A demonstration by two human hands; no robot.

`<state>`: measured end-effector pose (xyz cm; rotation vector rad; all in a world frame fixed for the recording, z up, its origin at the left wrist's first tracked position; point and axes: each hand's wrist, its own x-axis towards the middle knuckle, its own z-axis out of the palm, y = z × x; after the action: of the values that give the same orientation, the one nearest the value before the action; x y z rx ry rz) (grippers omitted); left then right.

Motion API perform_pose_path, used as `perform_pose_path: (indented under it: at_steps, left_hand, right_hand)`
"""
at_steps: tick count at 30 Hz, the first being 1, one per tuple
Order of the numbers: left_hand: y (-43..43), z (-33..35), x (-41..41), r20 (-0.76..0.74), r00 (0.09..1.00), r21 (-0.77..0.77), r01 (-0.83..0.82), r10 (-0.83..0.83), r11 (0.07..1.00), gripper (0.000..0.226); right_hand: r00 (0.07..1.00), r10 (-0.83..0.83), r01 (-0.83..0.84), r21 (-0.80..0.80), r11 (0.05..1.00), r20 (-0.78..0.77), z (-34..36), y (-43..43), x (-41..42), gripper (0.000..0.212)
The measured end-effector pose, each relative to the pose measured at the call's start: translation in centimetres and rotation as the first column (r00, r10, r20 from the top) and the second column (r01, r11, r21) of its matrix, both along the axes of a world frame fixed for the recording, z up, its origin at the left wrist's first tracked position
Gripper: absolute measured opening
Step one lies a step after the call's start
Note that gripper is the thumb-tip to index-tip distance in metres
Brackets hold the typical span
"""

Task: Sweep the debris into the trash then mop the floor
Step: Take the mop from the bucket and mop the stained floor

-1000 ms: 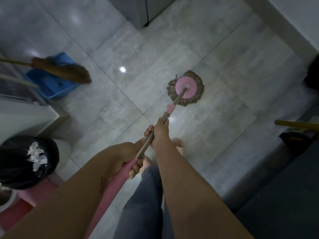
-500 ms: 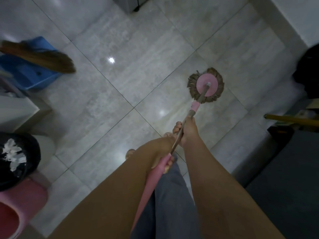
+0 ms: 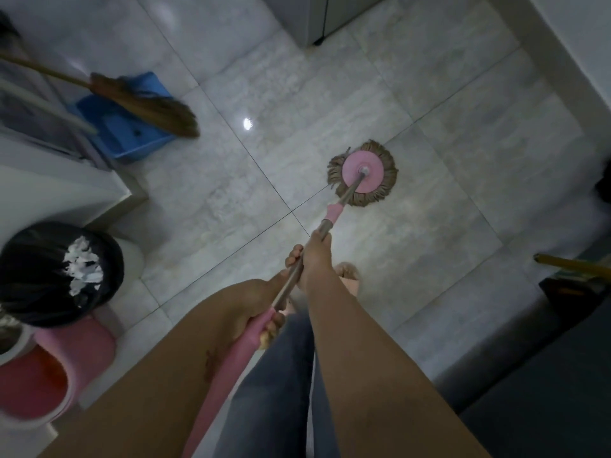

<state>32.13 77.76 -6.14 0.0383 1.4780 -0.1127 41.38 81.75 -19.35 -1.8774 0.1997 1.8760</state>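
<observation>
A round mop head (image 3: 363, 173), pink disc ringed with brown strands, lies flat on the grey tiled floor (image 3: 264, 77) ahead of me. Its metal and pink mop handle (image 3: 334, 211) slants back toward me. My right hand (image 3: 315, 259) grips the metal shaft further down. My left hand (image 3: 254, 304) grips the pink upper part near my body. At the left stands a black-lined trash bin (image 3: 39, 272) with white paper scraps (image 3: 82, 269) inside. A brown broom (image 3: 148, 109) leans over a blue dustpan (image 3: 129, 135) at the upper left.
A pink bucket (image 3: 49, 375) sits at the lower left beside the bin. A white cabinet corner (image 3: 66, 190) juts in from the left, a grey cabinet (image 3: 314, 18) stands at the top. A yellow stick (image 3: 572, 262) and dark objects lie at the right. My slippered foot (image 3: 348, 276) is under the handle.
The mop head has slid across the floor, right and then back left, while both hands kept their grip on the handle. The view has swung with it.
</observation>
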Motion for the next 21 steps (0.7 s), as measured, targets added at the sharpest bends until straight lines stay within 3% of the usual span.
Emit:
perform_pose_path:
  at_steps: [10,21]
  left_hand:
    - [5.4,-1.1,1.9,0.021,1.000,-0.030,0.015,-0.015,0.999,0.055]
    - [25.7,-4.3,17.1,0.066,0.998,0.103,-0.025,0.019,0.994,0.047]
  right_hand:
    - [0.998,-0.050,0.052,0.035,0.998,-0.050,-1.1,5.4,2.1,0.029]
    - [0.983,-0.178,0.175,0.082,0.981,0.039,-4.2,25.5,18.0,0.023]
